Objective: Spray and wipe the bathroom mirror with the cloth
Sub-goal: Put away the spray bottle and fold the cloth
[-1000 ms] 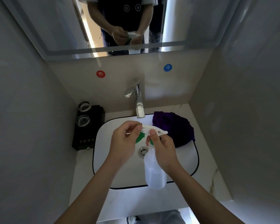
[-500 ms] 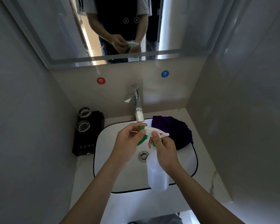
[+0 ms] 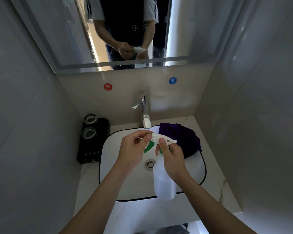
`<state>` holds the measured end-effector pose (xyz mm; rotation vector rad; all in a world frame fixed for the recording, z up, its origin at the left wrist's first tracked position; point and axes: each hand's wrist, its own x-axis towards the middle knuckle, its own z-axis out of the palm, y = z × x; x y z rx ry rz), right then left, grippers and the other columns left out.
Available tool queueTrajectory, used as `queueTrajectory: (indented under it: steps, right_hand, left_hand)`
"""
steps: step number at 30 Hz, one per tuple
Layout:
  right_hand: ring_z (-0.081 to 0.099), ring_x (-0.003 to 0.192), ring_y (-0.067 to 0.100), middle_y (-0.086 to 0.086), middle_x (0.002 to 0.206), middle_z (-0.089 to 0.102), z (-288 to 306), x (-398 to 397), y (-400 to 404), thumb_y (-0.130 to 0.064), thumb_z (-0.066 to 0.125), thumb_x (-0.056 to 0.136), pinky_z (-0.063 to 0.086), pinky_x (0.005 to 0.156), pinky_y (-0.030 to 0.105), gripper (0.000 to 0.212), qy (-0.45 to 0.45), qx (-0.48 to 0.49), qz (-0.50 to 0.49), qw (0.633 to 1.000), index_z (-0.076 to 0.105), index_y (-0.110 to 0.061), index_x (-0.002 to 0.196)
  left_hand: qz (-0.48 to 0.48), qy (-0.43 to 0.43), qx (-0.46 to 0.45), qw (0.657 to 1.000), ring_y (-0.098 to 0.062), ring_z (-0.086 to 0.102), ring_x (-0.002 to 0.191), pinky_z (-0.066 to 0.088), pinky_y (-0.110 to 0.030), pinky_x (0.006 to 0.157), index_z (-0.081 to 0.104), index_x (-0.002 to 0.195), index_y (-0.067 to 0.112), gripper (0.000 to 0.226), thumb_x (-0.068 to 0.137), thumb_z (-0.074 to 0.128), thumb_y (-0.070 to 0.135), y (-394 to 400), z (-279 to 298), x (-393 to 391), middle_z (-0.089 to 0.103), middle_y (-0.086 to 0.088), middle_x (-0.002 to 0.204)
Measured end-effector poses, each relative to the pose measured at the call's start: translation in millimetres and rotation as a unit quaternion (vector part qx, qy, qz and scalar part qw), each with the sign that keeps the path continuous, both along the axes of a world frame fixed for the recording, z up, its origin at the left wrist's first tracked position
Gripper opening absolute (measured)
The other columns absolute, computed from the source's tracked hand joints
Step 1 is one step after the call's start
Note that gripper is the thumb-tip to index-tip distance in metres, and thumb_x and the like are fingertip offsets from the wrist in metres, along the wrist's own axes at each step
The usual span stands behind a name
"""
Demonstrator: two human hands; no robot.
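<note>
Far left on the counter [image 3: 216,181]: a black stand [image 3: 91,146] with two glass cups [image 3: 90,125] upside down on it, just beside the white basin [image 3: 108,166]

On the back wall, a red round sticker [image 3: 108,86] left of the tap [image 3: 145,112], a blue one [image 3: 172,80] right of it

Above those, the mirror [image 3: 49,39], with a reflection of arms and hands around a white spray head

Over the basin, left of centre: left hand [image 3: 134,151], fingers curled, fingertips pinching the nozzle end of the white spray head [image 3: 161,138]; green trigger [image 3: 149,147] just below that hand's fingers

Centre, above the drain [image 3: 150,164]: spray bottle [image 3: 163,181], translucent, tilted with its base toward the near rim of the basin and its head toward the tap

Right of that: right hand [image 3: 173,157], wrapped round the bottle's neck, thumb lying up along the spray head, other fingers curled under and clamped on the neck

Far right corner of the basin: purple cloth [image 3: 184,139], bunched, draped over the rim and partly on the counter, just beyond the right hand, apart from both hands
</note>
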<state>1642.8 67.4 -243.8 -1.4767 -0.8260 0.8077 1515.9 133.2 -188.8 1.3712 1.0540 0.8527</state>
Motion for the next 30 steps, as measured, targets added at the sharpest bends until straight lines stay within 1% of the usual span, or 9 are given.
queueTrajectory:
  steps: [3, 6, 9, 11, 15, 20, 23, 26, 30]
  right_hand:
    - [0.058, 0.066, 0.016, 0.018, 0.073, 0.065, -0.4, 1.8, -3.1, -0.061, 0.052, 0.097, 0.047, 0.065, 0.030, 0.064, -0.003, -0.002, 0.003, 1.000, 0.065, -0.004, 0.070]
    - [0.057, 0.065, 0.014, 0.013, 0.070, 0.064, 1.0, 1.3, -4.0, -0.062, 0.051, 0.097, 0.046, 0.066, 0.030, 0.064, -0.013, 0.000, -0.003, 1.000, 0.065, -0.006, 0.068]
    - [0.061, 0.067, 0.026, 0.019, 0.074, 0.065, 0.7, 1.5, -1.5, -0.068, 0.049, 0.089, 0.048, 0.068, 0.034, 0.066, -0.026, 0.000, -0.007, 1.000, 0.065, -0.008, 0.066]
    - [0.064, 0.076, 0.035, 0.018, 0.076, 0.068, -0.1, 1.6, 0.2, -0.068, 0.048, 0.088, 0.051, 0.071, 0.039, 0.065, -0.027, -0.006, -0.010, 1.000, 0.065, -0.009, 0.067]
    - [0.066, 0.077, 0.029, 0.015, 0.079, 0.070, -1.4, 2.1, 0.9, -0.061, 0.049, 0.098, 0.051, 0.071, 0.035, 0.061, -0.032, -0.007, -0.006, 0.999, 0.065, -0.010, 0.069]
    - [0.067, 0.080, 0.033, 0.015, 0.080, 0.070, 0.7, 0.6, 4.9, -0.063, 0.048, 0.094, 0.054, 0.072, 0.039, 0.064, -0.019, -0.010, 0.001, 1.000, 0.068, -0.005, 0.074]
    - [0.064, 0.079, 0.035, 0.016, 0.078, 0.068, 0.0, -0.9, 9.0, -0.069, 0.048, 0.092, 0.051, 0.072, 0.038, 0.070, -0.023, -0.012, 0.000, 1.000, 0.066, -0.006, 0.069]
    - [0.062, 0.075, 0.030, 0.014, 0.075, 0.066, -0.8, -1.3, 12.9, -0.070, 0.046, 0.088, 0.050, 0.075, 0.039, 0.069, -0.031, -0.008, 0.000, 0.999, 0.065, -0.008, 0.065]
    - [0.066, 0.078, 0.032, 0.014, 0.076, 0.068, -3.2, -0.4, 12.8, -0.069, 0.047, 0.088, 0.054, 0.081, 0.048, 0.064, -0.018, -0.014, 0.000, 1.000, 0.065, -0.011, 0.065]
  left_hand:
    - [-0.007, -0.009, -0.013, 1.000, -0.004, 0.059, 0.063, 0.049, -0.016, 0.061, 0.077, 0.095, 0.016, 0.016, 0.100, 0.063, 0.011, -1.1, 2.2, 1.5, 0.072, 0.008, 0.074]
    - [-0.017, 0.006, -0.037, 0.999, -0.004, 0.048, 0.051, 0.041, -0.014, 0.054, 0.075, 0.090, 0.001, 0.028, 0.103, 0.061, 0.021, 2.7, 5.8, 4.2, 0.061, 0.010, 0.058]
    - [-0.004, 0.040, -0.017, 0.999, -0.003, 0.046, 0.049, 0.038, -0.013, 0.051, 0.072, 0.084, -0.002, 0.036, 0.102, 0.062, 0.027, 5.9, 5.8, 6.2, 0.054, 0.012, 0.051]
    - [0.000, 0.041, -0.009, 0.999, -0.001, 0.047, 0.050, 0.039, -0.011, 0.052, 0.073, 0.082, 0.004, 0.032, 0.101, 0.062, 0.026, 5.8, 4.5, 6.7, 0.055, 0.014, 0.050]
    - [0.009, 0.031, 0.009, 0.999, 0.000, 0.050, 0.053, 0.042, -0.011, 0.056, 0.073, 0.079, 0.016, 0.023, 0.100, 0.065, 0.022, 5.4, 1.2, 5.9, 0.059, 0.016, 0.053]
    - [0.008, 0.020, 0.030, 0.999, -0.004, 0.058, 0.066, 0.050, -0.018, 0.064, 0.076, 0.087, 0.029, 0.021, 0.098, 0.068, 0.014, 6.2, 1.4, 2.6, 0.073, 0.005, 0.078]
    - [-0.012, -0.015, -0.048, 0.999, -0.012, 0.060, 0.069, 0.052, -0.022, 0.065, 0.081, 0.090, 0.024, 0.020, 0.096, 0.068, 0.010, 13.7, 2.8, -2.4, 0.074, -0.005, 0.083]
    - [-0.037, -0.106, -0.173, 0.978, -0.014, 0.047, 0.060, 0.044, -0.027, 0.065, 0.082, 0.090, 0.016, 0.012, 0.092, 0.071, 0.014, 22.5, 6.7, -3.7, 0.067, -0.005, 0.079]
    - [-0.009, -0.050, -0.123, 0.991, -0.006, 0.053, 0.054, 0.045, -0.028, 0.070, 0.079, 0.083, 0.012, 0.010, 0.091, 0.076, 0.018, 19.5, 4.7, 4.0, 0.068, 0.004, 0.065]
